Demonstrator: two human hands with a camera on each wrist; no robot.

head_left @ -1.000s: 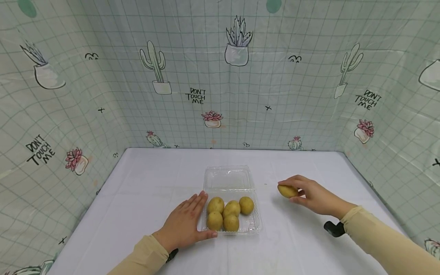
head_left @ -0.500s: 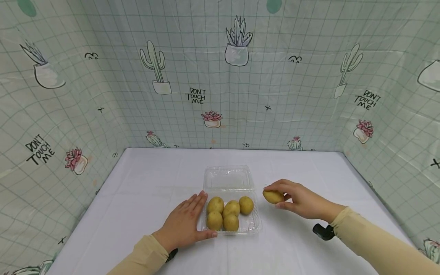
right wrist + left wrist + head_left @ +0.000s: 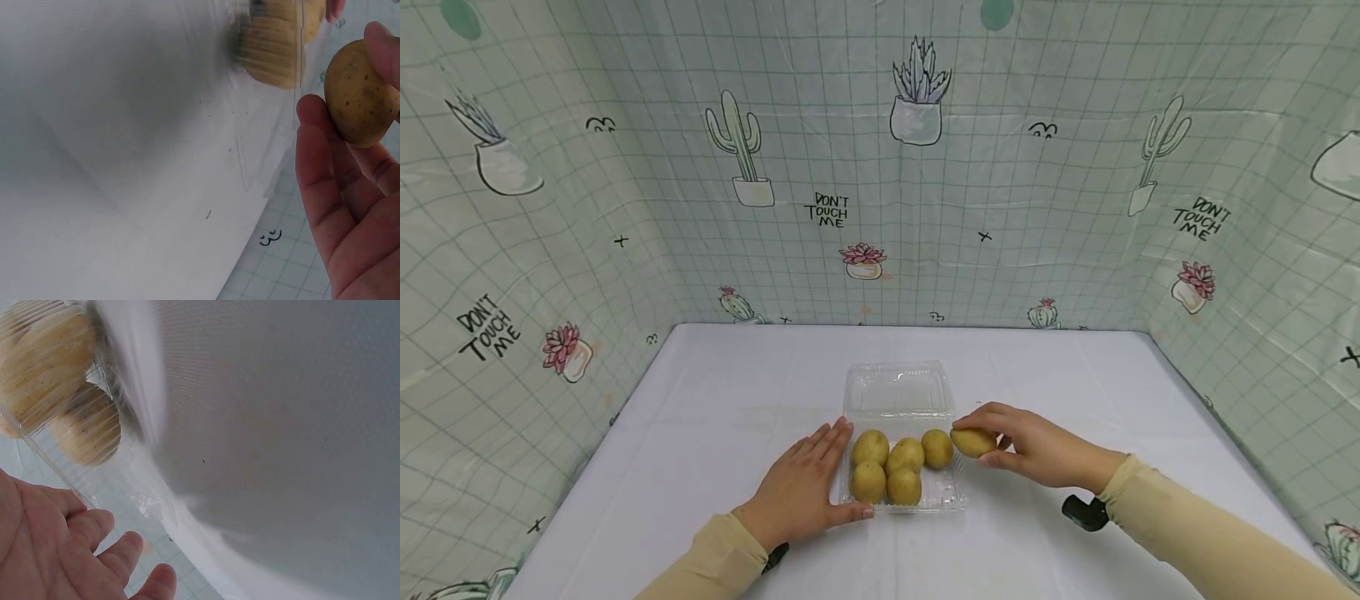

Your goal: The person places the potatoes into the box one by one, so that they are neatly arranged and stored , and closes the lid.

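Note:
A clear plastic clamshell box [image 3: 942, 498] lies on the table with its lid [image 3: 898, 389] folded back, away from me. Several yellow potatoes [image 3: 906, 456] sit inside it, mostly to the left and middle. My left hand [image 3: 797, 487] rests along the box's left side, fingers straight and thumb at the front edge. In my right hand [image 3: 1037, 446] another potato [image 3: 973, 442] is pinched between thumb and fingers, just over the box's right edge. The right wrist view shows this potato [image 3: 357, 94] beside the ribbed box wall [image 3: 269, 37]. In the left wrist view, potatoes [image 3: 47, 365] show through the wall.
A white cloth covers the table [image 3: 737, 375]. Behind and at both sides hangs a grid-patterned curtain [image 3: 880, 183] with cactus drawings. A black wrist device [image 3: 1085, 512] is strapped below the right sleeve.
My right hand has carried its potato leftward and slightly nearer to me, from beside the box to its right edge. My left hand and the box have stayed in place.

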